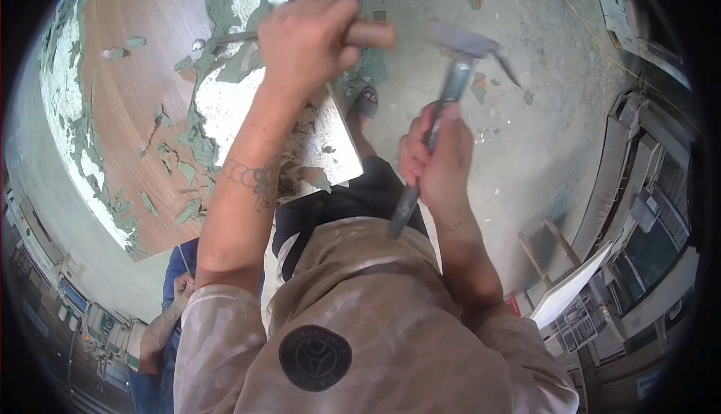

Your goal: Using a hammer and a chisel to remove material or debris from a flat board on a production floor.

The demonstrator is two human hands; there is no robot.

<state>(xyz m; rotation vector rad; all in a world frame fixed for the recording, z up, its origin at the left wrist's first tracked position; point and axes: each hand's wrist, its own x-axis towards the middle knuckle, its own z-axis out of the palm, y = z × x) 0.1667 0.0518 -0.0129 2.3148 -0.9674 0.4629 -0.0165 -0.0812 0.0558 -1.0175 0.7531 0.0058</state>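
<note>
White sheet (572, 286): reference item; flat, tilted.
Wooden frame (535, 258): just beside the sheet, on its left.
Red item (513, 303): near the sheet's lower-left end; kind not determinable.
Wire grid (577, 325): close below the sheet, light-coloured.
Dark panel (647, 260): right of the sheet, pale-edged.
Concrete floor (541, 151): grey, stained; extends above and left of the sheet.
Yellow cable (582, 19): well above the sheet, laid along the floor.
Co-worker (159, 331): well left of the sheet, in blue clothing.
Equipment (98, 335): farther left of the sheet than the co-worker; details unclear.
</note>
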